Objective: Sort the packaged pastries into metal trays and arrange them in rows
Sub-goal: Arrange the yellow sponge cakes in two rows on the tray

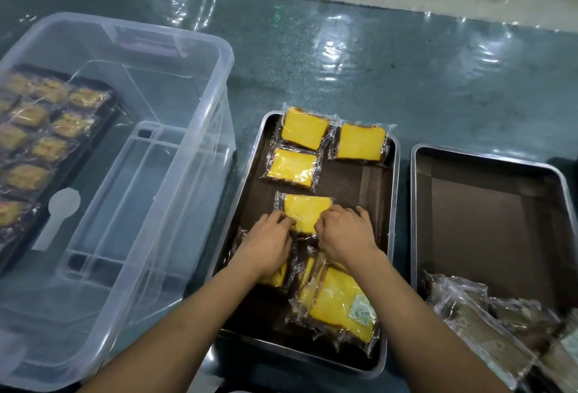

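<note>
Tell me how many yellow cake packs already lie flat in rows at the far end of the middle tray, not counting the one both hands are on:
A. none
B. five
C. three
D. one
C: three flat packs sit at the far end of the middle tray, two across the back and one nearer, while the left hand and right hand hold a fourth pack.

Dim overhead light, glare on wet-looking table (344, 58), edge distortion.
</note>
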Motion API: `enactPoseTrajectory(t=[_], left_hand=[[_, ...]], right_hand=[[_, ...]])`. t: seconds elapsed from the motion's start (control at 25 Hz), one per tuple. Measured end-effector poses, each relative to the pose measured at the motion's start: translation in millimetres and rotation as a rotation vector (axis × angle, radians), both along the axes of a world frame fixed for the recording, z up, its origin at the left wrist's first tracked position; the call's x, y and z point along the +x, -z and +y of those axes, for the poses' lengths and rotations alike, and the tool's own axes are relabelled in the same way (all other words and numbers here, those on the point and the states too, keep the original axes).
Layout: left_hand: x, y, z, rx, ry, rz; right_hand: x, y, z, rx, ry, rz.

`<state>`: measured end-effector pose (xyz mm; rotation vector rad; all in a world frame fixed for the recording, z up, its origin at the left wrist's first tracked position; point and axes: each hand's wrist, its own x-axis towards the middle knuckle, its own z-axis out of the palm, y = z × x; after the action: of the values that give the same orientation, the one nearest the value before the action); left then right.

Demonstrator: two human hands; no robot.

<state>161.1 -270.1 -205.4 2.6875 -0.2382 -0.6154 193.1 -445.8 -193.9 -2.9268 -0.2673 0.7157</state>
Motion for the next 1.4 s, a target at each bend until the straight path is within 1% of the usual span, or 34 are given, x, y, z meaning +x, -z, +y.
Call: enactPoseTrajectory(t=[0.2,0.4,0.68,0.8,1.08,1.4], left_hand=[[6.5,1.9,-23.3,-0.035,0.104,0.007],[13.0,3.5,-46.5,-0.064,0.172,0.031],[31.8,-3.1,-62.5,-0.007,0.280,0.033],[43.6,-3.0,-68.9,0.061,0.315,-0.002],[61.4,5.8,-79.9,0.179,0.285,-0.126],[73.7,10.5,-87.3,0.212,0.248,-0.134]], right_hand=[[-5.9,2.5,-27.0,-0.012,0.085,-0.036],[-14.3,0.8,-53.0,-0.055,0.095,-0.103],[-13.0,11.0,-74.0,-0.012,0.112,-0.178],[-6.4,12.7,-77.1,0.000,0.115,-0.199],[17.9,12.2,-79.7,-0.022,0.066,-0.233],[38.6,15.9,-85.6,-0.026,0.053,-0.241]])
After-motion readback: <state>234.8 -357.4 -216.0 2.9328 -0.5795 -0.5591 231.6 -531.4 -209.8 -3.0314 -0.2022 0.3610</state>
